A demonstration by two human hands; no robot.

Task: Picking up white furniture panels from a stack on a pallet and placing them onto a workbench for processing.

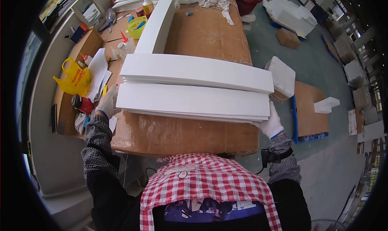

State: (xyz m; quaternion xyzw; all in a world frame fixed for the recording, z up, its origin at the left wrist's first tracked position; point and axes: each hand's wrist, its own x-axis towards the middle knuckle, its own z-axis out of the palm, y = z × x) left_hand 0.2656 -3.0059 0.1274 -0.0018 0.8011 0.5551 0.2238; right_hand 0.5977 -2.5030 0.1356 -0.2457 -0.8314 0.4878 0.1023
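Note:
Two stacks of long white boards lie side by side across the table: a far stack (198, 71) and a near stack (194, 100). My left hand (106, 103), in a white glove, is closed at the left end of the near stack, its fingertips partly hidden. At the opposite end, my gloved right hand (272, 123) grips the boards, thumb along the end and fingers toward the lower edge. Beyond them another long white board pile (155, 27) stretches away toward the far end.
Brown board covers the table (186, 136). Along its left are a yellow bag (74, 78), papers (98, 71), a red jar (83, 104), glue bottles (128, 43) and a yellow-green bowl (136, 27). A wrapped white block (281, 75) stands beyond the right edge. Another person's sleeve (249, 0) shows far off.

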